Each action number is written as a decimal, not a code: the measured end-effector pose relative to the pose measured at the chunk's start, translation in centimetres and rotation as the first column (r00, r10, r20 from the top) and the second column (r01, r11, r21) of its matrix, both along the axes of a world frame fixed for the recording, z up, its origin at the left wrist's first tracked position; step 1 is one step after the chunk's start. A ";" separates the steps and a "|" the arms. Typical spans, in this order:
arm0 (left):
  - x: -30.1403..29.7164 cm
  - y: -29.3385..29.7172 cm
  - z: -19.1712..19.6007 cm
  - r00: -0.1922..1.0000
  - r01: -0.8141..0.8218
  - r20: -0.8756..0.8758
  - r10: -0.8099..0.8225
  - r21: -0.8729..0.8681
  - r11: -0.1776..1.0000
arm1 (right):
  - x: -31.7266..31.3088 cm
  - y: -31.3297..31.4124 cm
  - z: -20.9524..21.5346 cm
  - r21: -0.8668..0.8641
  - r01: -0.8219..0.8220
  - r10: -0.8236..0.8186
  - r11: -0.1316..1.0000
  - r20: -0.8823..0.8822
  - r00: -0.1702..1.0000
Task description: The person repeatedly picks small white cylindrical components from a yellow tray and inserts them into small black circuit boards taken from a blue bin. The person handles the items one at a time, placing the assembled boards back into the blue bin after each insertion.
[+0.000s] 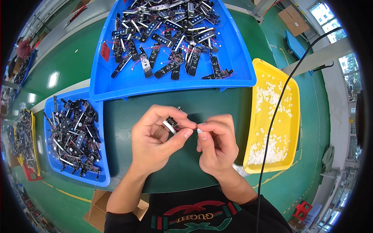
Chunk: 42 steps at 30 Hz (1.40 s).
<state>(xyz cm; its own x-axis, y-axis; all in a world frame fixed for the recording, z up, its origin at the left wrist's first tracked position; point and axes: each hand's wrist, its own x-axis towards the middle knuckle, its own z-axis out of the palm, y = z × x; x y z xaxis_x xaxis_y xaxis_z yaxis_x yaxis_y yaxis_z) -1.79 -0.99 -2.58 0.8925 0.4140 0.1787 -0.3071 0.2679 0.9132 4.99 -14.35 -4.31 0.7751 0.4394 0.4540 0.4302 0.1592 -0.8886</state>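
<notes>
Over the dark green table (178,174), my two hands meet, fingertips close together. My left hand (151,143) is closed on a small black circuit board (171,122) with a white strip, mostly hidden by the fingers. Its thumb and forefinger pinch thin wires coming off the board. Between thumb and forefinger, my right hand (218,145) grips a small white piece (199,131) at the wires' end. Whether the wire sits inside that piece is too small to tell.
Ahead stands a large blue bin (231,64) of wired boards. A smaller blue bin (104,159) at left holds more boards. On the right, a yellow tray (256,120) carries many small white pieces, with a black cable (266,143) crossing it. Cardboard (97,206) lies below left.
</notes>
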 end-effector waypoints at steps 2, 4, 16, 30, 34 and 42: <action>0.0 0.0 0.1 1.000 0.003 -0.005 -0.002 0.035 0.999 | -0.1 0.0 -0.4 0.020 -0.013 0.013 1.000 -0.007 1.000; 0.1 -0.4 0.3 0.999 -0.035 -0.032 0.037 0.055 0.998 | -0.2 0.0 -0.8 0.033 -0.018 0.018 0.999 -0.011 1.000; 0.4 -0.1 -0.9 0.947 -0.309 0.266 0.181 0.593 0.744 | 0.3 0.3 -0.2 -0.050 0.073 -0.060 0.996 0.227 0.972; 0.7 -0.3 -0.3 0.976 -0.215 0.175 0.133 0.639 0.738 | 0.5 -0.6 0.1 -0.029 0.136 -0.123 0.990 0.285 0.951; -1.5 2.2 2.9 0.954 -0.271 0.153 0.256 0.805 0.528 | 0.0 -0.5 1.6 -0.118 0.135 -0.104 0.984 0.235 0.966; -16.1 9.8 6.8 0.211 -0.391 0.075 0.975 0.920 0.014 | 0.5 -8.5 8.3 -0.709 -0.081 0.156 0.701 0.042 0.987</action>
<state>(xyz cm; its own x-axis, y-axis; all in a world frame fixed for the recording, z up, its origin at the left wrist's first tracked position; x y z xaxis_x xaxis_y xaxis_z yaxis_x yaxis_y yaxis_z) -17.94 8.85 4.20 0.1867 0.8357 0.5164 0.6480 -0.4998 0.5746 5.46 -22.89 4.01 0.6657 0.7451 0.0407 0.5360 -0.4395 -0.7207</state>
